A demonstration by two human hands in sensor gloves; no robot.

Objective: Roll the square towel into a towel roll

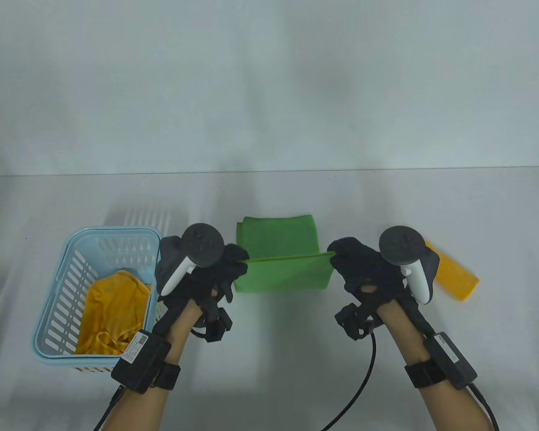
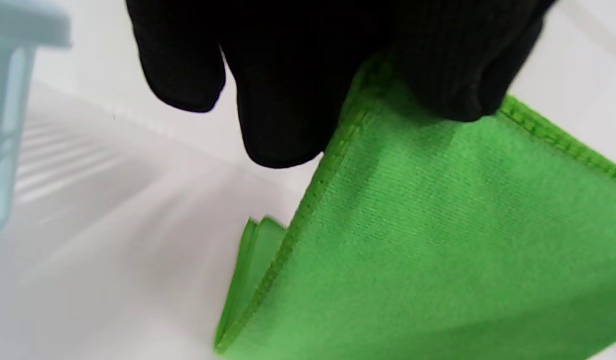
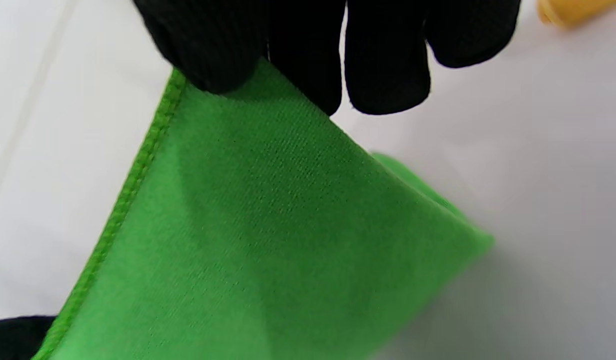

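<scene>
Two gloved hands each pinch a corner of the green microfibre square towel (image 1: 278,258): the left hand (image 1: 206,269) the left corner, the right hand (image 1: 368,274) the right, with the hem taut between them and lifted. The rest lies folded beyond the fingers (image 2: 282,120), long axis left to right, mid-counter (image 1: 269,359). Rolling away looks unobstructed; a pale blue slotted plastic basket (image 1: 72,287) sits left, a yellow rolled cloth (image 1: 453,278) right.
</scene>
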